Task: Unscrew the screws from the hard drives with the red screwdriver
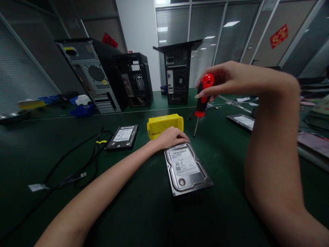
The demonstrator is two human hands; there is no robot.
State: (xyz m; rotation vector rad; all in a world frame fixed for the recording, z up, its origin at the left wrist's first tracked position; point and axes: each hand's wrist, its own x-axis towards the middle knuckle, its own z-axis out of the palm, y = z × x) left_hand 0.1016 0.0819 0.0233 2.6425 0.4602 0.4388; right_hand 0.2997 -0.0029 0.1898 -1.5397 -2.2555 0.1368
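Hard drive lies labelled side up approx. mid-view on green table; o'clocks run from it, 12 = far side. Tall PC case at 10, case w/ flat panel on top at 12, smaller open case at 11. Blk cable w/ yellow tie loops at 9. Yellow bin at 11, just behind L hand. 2nd drive at 10, 3rd drive at 2. L hand half-curled, palm down, touching drive's far end; fingertips partly hid, so can't tell if it's gripping. R hand up at 1, fingers closed round red/blk screwdriver, tip down nr. drive's far R corner, contact unclear.
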